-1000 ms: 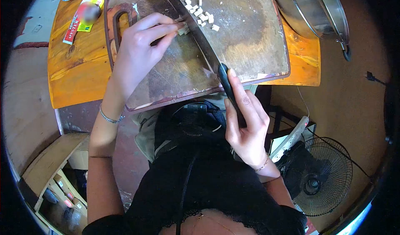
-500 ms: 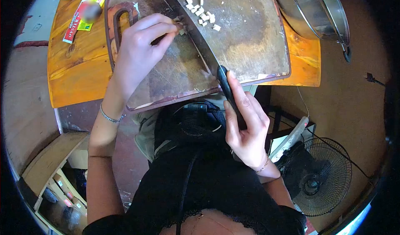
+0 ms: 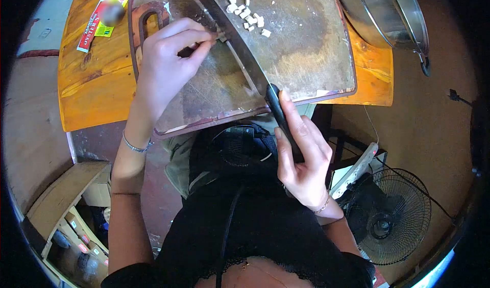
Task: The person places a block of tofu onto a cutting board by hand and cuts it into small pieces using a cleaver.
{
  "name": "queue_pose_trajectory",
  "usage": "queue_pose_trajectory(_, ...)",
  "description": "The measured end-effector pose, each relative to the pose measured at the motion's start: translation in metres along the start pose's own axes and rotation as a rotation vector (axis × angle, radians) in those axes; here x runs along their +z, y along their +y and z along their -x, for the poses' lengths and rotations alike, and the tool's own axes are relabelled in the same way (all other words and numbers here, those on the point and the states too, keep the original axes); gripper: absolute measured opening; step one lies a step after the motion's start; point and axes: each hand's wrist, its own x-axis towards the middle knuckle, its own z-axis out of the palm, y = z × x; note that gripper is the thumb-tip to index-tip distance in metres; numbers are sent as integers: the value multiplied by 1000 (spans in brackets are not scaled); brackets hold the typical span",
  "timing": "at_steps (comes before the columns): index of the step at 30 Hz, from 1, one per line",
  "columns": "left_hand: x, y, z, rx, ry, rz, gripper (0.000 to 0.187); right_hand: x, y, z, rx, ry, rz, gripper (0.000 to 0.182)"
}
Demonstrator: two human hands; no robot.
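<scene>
My right hand [image 3: 302, 150] grips the black handle of a large knife [image 3: 232, 38], whose blade lies across a worn wooden cutting board [image 3: 306, 58]. My left hand [image 3: 166, 63] pinches a small pale piece of food [image 3: 222, 37] against the board, right beside the blade. Several small white cut cubes [image 3: 247, 15] lie on the board on the far side of the blade.
The board rests on an orange wooden table [image 3: 92, 84]. A metal pan [image 3: 388, 12] sits at the far right, and a red and yellow packet [image 3: 94, 25] lies at the far left. A floor fan [image 3: 395, 216] stands at lower right, wooden shelves [image 3: 66, 221] at lower left.
The knife has shifted a little to the left along the board. The pale piece under my left fingers has got shorter. Both hands keep their hold.
</scene>
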Motion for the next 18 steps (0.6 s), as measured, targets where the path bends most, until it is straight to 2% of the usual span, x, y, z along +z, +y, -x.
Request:
queue_pose_trajectory(5,2,-2,0,54,27,-14,10,13,8,-6,-40,33,10,58)
queue_pose_trajectory(11,3,4,2,-83,31,72,11,7,5,-2,-15,34,-1,58)
queue_pose_trajectory(18,0,3,-1,-17,20,-9,10,10,6,0,-7,-13,6,58)
